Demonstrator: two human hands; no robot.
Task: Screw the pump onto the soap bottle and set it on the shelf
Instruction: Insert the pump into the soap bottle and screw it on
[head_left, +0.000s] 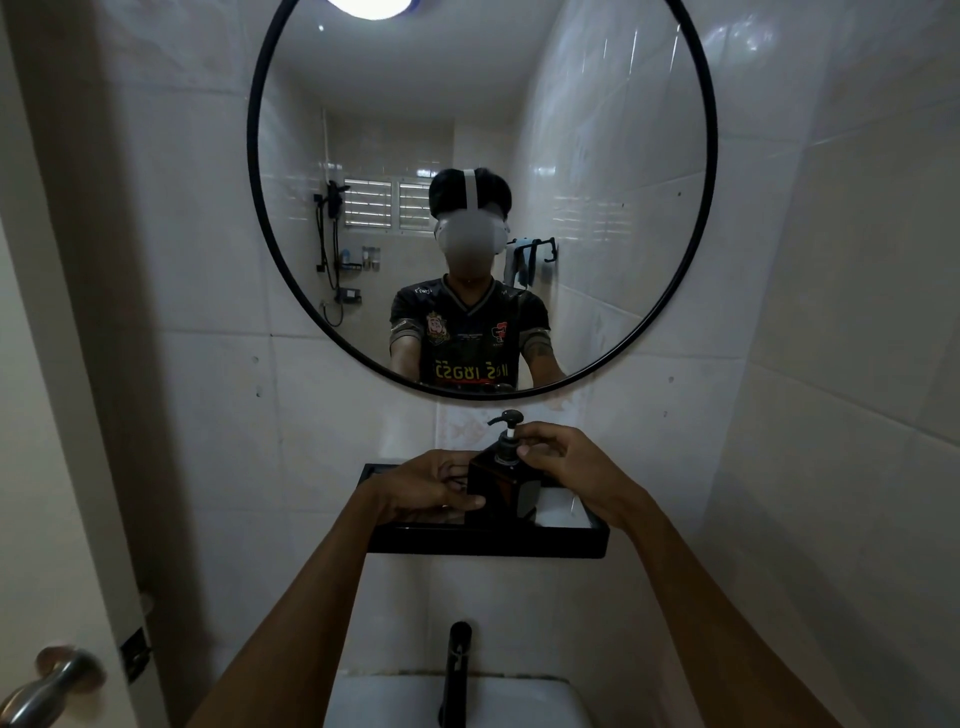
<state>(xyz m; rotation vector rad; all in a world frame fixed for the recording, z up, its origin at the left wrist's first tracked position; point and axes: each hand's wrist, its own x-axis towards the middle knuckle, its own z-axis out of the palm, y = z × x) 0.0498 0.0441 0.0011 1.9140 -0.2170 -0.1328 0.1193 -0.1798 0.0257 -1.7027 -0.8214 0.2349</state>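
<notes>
- Head cam view: dark square soap bottle (501, 483) sits at the black wall shelf (488, 540), under the round mirror (712, 156).
- left hand (426, 486) is wrapped around the bottle's left side, thumb across the front.
- right hand (563, 460) has its fingertips pinched on the pump (506, 436) collar at the neck.
- black faucet (457, 670) and sink (384, 696) are nearer, below.

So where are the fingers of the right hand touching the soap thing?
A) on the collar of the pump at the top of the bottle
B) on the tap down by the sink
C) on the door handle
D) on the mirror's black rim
A: the right hand has its fingers pinched at the pump collar on top of the dark soap bottle, while the left hand grips the bottle's body over the black shelf.
</notes>
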